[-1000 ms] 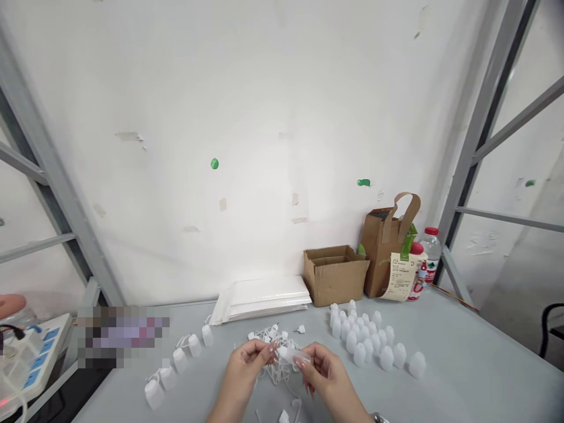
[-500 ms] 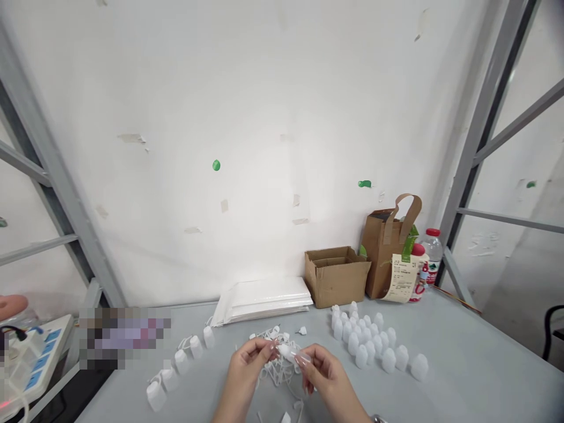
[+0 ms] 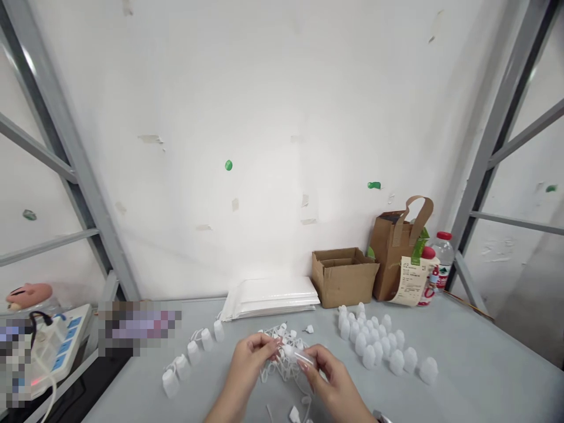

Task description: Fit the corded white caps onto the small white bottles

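My left hand [image 3: 252,359] pinches a small white piece [image 3: 287,349] between thumb and fingertips. My right hand [image 3: 329,373] grips a clear plastic tube [image 3: 303,356], whose left end meets that white piece. Whether the two are joined I cannot tell. Beneath both hands lies a tangled pile of white cords with small white ends [image 3: 282,370]. Off to the left, several white corded pieces [image 3: 194,353] stand in a slanting row. Several frosted white shells [image 3: 396,362] stand grouped on the right.
Behind the pile lies a stack of white envelopes [image 3: 273,296]. An opened cardboard box [image 3: 348,284], a brown paper bag [image 3: 388,252] and a red-capped bottle [image 3: 444,252] stand at the back right. A power strip [image 3: 73,343] sits at the far left, beside a blurred-out patch.
The whole view has shifted, so things appear farther right. Both hands stay over the cord pile, still holding the white piece and the tube end to end.
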`<state>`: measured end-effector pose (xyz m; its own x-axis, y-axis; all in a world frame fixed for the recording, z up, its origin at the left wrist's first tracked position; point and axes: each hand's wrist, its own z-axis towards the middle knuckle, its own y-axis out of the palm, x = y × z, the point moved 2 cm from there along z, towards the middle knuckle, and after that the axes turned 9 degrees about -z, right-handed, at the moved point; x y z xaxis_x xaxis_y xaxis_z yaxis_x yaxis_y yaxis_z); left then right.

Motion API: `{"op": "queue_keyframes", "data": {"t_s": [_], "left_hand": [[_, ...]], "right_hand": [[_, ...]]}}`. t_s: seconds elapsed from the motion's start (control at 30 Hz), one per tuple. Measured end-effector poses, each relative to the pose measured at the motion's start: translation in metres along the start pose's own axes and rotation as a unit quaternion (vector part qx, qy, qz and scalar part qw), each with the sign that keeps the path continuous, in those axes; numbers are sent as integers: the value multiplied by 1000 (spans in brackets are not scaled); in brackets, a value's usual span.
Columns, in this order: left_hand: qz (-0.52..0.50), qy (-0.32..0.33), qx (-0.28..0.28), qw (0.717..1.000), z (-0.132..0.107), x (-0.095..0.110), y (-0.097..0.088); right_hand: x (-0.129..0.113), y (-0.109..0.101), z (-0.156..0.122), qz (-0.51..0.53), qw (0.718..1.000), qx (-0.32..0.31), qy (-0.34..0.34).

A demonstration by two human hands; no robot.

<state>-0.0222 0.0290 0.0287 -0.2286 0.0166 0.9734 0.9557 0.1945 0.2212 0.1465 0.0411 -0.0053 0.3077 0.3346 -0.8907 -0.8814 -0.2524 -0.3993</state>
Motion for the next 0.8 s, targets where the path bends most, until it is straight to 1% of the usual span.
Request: {"op": "queue_keyframes", "data": {"t_s": [0.07, 0.17, 0.3, 0.37, 0.43, 0.57, 0.63, 0.7, 0.8], "left_hand": [[13, -9, -11, 1000, 1, 4, -1], [20, -5, -9, 1000, 4, 1, 1], [-12, 11, 14, 1000, 4, -5, 4], [-37, 5, 34, 999, 3, -5, 4], [-41, 2, 42, 998, 2, -3, 3], [15, 16, 22, 1000, 1, 0, 2], [27, 28, 23, 999, 1, -2, 1], [36, 55, 25, 998, 1, -5, 1], [72, 91, 13, 993, 0, -7, 3]], "right_hand": [[-3, -1, -1, -21, 1000, 6, -14], [-3, -1, -1, -33, 999, 20, -21], [2, 5, -1, -30, 998, 57, -17], [4, 6, -2, -49, 996, 76, -25], [5, 7, -3, -74, 993, 86, -33], [5, 7, -4, -101, 989, 96, -43], [5, 7, -4, -109, 988, 100, -48], [7, 7, -4, -113, 987, 102, -48], [10, 7, -2, -112, 988, 102, -42]]}}
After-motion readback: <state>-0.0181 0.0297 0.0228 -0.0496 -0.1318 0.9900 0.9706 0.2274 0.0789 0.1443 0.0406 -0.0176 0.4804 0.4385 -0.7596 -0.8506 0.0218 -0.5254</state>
